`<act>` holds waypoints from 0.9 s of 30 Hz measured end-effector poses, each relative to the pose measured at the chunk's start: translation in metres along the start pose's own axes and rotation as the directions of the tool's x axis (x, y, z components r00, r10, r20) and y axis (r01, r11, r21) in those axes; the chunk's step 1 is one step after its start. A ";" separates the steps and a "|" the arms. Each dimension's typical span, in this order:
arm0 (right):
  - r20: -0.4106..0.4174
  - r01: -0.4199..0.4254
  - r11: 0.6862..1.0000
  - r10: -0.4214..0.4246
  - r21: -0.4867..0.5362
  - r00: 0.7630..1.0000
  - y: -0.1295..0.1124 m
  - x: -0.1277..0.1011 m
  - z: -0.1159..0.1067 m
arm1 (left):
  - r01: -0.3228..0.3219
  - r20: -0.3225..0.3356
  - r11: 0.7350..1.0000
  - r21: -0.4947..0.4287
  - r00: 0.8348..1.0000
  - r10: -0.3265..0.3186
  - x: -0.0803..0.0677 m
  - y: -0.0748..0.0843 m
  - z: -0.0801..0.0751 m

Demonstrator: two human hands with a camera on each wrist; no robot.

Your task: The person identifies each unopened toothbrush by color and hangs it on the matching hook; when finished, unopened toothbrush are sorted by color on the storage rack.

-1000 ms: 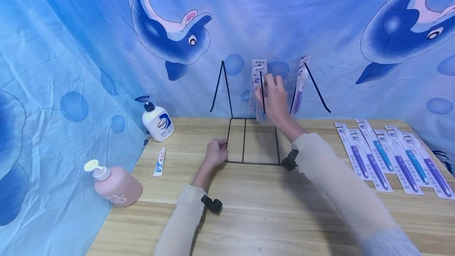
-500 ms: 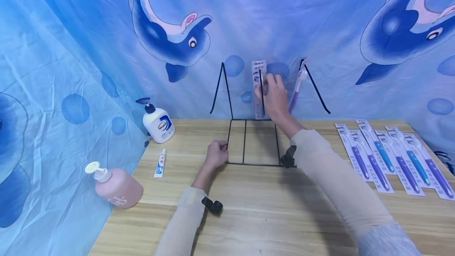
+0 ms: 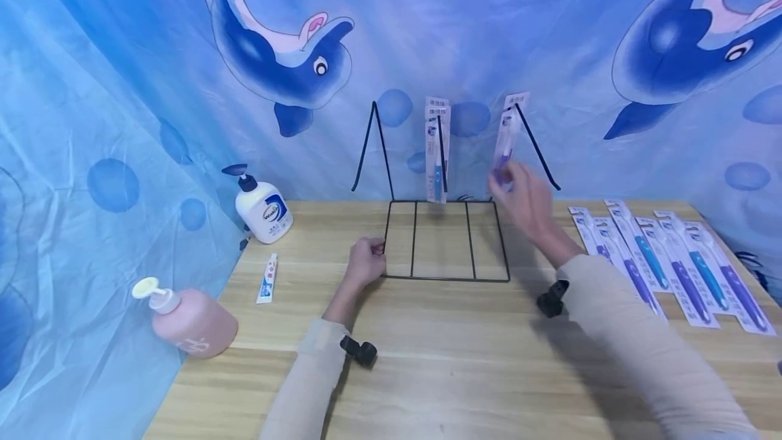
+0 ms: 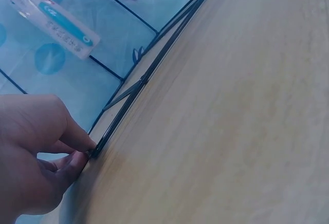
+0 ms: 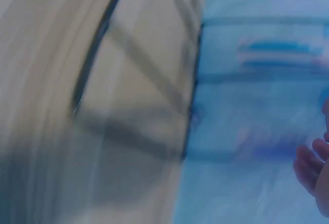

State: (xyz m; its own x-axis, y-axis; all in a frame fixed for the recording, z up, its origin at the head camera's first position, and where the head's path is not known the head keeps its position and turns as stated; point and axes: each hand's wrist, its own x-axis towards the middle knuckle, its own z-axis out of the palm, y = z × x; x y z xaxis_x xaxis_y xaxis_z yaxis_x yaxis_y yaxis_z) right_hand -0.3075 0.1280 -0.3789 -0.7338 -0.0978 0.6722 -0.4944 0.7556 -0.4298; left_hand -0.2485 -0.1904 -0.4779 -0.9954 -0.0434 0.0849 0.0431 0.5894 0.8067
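A black wire rack (image 3: 446, 240) stands on the wooden table (image 3: 452, 358) against the curtain. My left hand (image 3: 365, 262) pinches the front left corner of the rack's base, and the left wrist view shows the hand (image 4: 41, 152) with thumb and fingers on the wire (image 4: 139, 85). A packaged toothbrush (image 3: 436, 148) hangs on the middle hook, also seen as a pack (image 4: 51, 16) from the left wrist. Another pack (image 3: 507, 134) hangs on the right hook. My right hand (image 3: 525, 195) is blurred in the air below that pack, holding nothing. Its fingers (image 5: 308, 167) look relaxed.
Several packaged toothbrushes (image 3: 666, 257) lie in a row on the table's right side. A white pump bottle (image 3: 264, 206), a small toothpaste tube (image 3: 267, 278) and a pink pump bottle (image 3: 186, 321) sit on the left. A blue dolphin curtain (image 3: 122, 87) closes the back and left.
My right hand has let go of the pack on the middle hook and swung right and down. The pack stays hanging. My left hand keeps its hold on the rack corner.
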 end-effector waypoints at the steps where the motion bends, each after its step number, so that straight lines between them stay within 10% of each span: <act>1: 0.018 -0.013 0.999 0.013 -0.034 1.000 0.011 -0.001 -0.005 | -0.002 -0.004 1.000 -0.004 1.000 0.002 0.001 0.000 -0.001; 6: 0.182 -0.148 0.963 0.191 -0.226 0.965 0.072 -0.009 -0.033 | 0.020 -0.007 1.000 -0.006 1.000 -0.020 0.001 0.000 -0.002; 18: 0.412 -0.389 0.785 0.595 -0.482 0.690 0.149 -0.048 -0.073 | -0.009 -0.024 1.000 0.007 1.000 0.009 0.001 -0.001 0.001; 27: 0.410 -0.401 0.761 0.625 -0.510 0.664 0.156 -0.054 -0.062 | 0.010 -0.014 1.000 -0.019 1.000 -0.010 0.001 -0.001 0.002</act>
State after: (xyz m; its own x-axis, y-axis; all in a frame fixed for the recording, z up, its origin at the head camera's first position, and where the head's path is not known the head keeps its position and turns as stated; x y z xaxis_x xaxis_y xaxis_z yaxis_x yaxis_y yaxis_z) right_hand -0.3159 0.2908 -0.4454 -0.9875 0.1417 -0.0693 0.1558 0.9446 -0.2889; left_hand -0.2498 -0.1901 -0.4799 -0.9946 -0.0607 0.0845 0.0345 0.5739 0.8182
